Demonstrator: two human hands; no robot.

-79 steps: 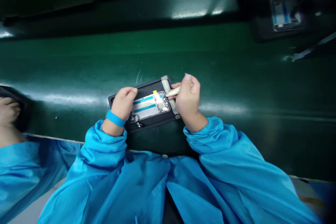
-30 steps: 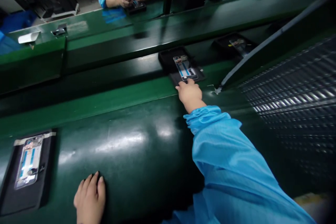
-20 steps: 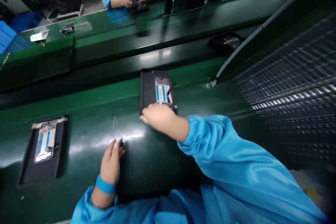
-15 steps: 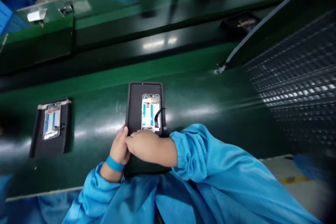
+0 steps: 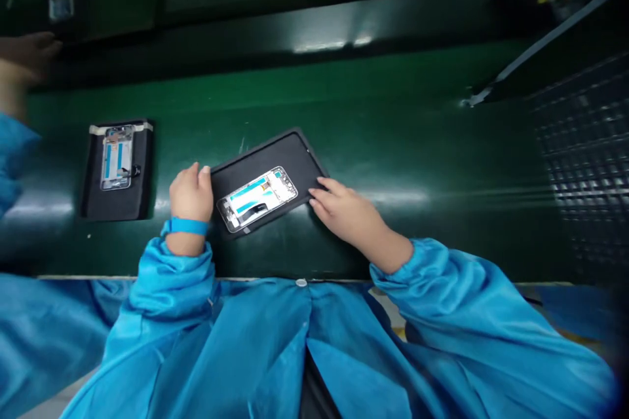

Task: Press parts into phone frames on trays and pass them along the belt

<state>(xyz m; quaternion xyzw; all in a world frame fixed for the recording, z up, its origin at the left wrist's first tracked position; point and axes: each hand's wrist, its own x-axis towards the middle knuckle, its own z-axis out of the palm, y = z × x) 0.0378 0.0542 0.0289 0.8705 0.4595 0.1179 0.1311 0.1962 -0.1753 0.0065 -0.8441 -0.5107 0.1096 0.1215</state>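
Note:
A black foam tray (image 5: 289,154) sits turned at an angle on the green bench in front of me. In it lies an opened phone body (image 5: 258,199) with blue strips, a silver frame and a dark flex cable. At the tray's left end, my left hand (image 5: 190,195), with a blue wrist strap, has its fingers closed on the edge. My right hand (image 5: 346,213) grips the right end with its fingertips, thumb side hidden partly by the hand's angle.
To the left, a second black tray (image 5: 140,200) holds another opened phone (image 5: 116,160). A co-worker's hand (image 5: 27,55) reaches in at far left, near a further tray (image 5: 81,10). At right stand a slanted bar (image 5: 540,42) and a dark gridded panel (image 5: 590,144).
The tray has turned from upright to lying slantwise, the phone with it. My right hand has moved from the near edge to the right end. A co-worker's arm has come into view at left.

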